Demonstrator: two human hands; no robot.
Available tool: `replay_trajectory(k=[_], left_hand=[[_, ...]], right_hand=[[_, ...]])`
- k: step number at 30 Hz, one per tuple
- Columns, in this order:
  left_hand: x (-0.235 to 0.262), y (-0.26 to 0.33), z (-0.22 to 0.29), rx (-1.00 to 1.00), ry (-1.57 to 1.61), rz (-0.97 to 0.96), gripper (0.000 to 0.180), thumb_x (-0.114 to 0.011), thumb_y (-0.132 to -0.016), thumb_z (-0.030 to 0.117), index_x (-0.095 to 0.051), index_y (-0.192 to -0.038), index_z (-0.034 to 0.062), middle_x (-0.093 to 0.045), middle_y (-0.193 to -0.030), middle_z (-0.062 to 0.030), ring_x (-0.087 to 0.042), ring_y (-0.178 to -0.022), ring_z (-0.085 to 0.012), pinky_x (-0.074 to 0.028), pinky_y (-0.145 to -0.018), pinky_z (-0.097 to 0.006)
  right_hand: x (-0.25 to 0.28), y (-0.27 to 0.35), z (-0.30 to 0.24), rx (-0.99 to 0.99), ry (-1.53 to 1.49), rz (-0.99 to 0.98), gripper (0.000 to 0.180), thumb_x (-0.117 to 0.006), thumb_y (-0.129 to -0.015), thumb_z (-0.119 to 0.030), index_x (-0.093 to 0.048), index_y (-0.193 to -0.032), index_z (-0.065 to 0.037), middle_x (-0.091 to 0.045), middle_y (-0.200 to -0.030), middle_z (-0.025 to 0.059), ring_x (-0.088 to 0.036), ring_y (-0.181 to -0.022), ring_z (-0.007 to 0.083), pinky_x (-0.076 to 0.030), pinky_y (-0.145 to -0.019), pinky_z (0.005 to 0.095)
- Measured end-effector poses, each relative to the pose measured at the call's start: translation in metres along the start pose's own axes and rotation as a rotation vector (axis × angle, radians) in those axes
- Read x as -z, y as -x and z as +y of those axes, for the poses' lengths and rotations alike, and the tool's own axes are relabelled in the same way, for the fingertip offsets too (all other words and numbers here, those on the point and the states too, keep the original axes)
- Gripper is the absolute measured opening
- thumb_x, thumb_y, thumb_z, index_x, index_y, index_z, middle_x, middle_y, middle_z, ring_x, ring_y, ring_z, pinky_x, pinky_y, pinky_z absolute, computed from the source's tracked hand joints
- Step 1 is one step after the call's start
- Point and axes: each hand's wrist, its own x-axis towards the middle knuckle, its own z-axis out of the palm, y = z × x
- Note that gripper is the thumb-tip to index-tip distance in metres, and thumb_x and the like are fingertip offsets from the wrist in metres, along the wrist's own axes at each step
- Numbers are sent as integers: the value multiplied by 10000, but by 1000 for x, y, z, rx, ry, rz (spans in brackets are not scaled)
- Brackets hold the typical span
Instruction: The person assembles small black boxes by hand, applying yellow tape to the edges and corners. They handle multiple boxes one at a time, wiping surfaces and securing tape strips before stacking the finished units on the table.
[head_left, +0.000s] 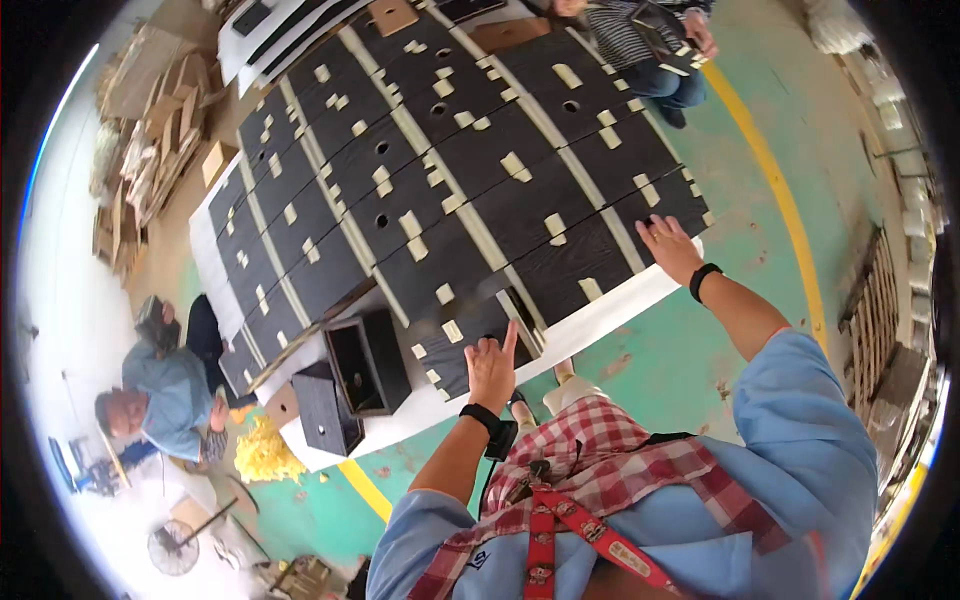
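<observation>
- Left hand (490,372): at the worktop's near edge, over a black rectangular wood-grain panel (452,358) with cream tape pieces, index finger pointing away, the others partly bent (whether they grip anything, I cannot tell).
- Right hand (672,250): fingers open and spread at the near edge of another black rectangular tape-dotted panel (668,196), on the right.
- White-covered worktop (620,305): carries both panels and rows of similar ones stretching far and left.
- Black open-topped rectangular box (365,365): stands left of the left hand.
- Loose yellow heap (268,450): on the green floor (620,365), near left.
</observation>
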Motion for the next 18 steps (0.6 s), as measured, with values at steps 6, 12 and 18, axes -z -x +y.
replay_trajectory(k=[6, 12, 18], left_hand=[[26, 66, -10, 155, 482, 47, 1049, -741, -627, 266, -112, -1446, 86, -597, -881, -172, -563, -831, -331, -420, -777, -441], [8, 147, -36, 470, 1209, 96, 1095, -774, -654, 250, -36, -1438, 56, -605, -1018, -213, -607, -933, -324, -478, -793, -371], [-8, 263, -60, 595, 1339, 429, 1108, -780, -651, 239, -23, -1431, 26, -620, -885, -189, -612, -761, -288, -482, -683, -365]], right_hand=[[36, 24, 0, -197, -134, -174, 579, -549, -770, -54, -354, -1308, 35, -578, -1001, 188, -486, -1033, 350, -344, -962, 389], [62, 107, -20, -692, -671, -246, 1062, -731, -599, -418, -196, -1404, 22, -502, -1238, 264, -498, -1124, 382, -344, -978, 454], [73, 137, -126, -582, -1180, -7, 770, -754, -690, -237, -351, -1313, -34, -603, -1029, 108, -587, -903, 199, -481, -795, 331]])
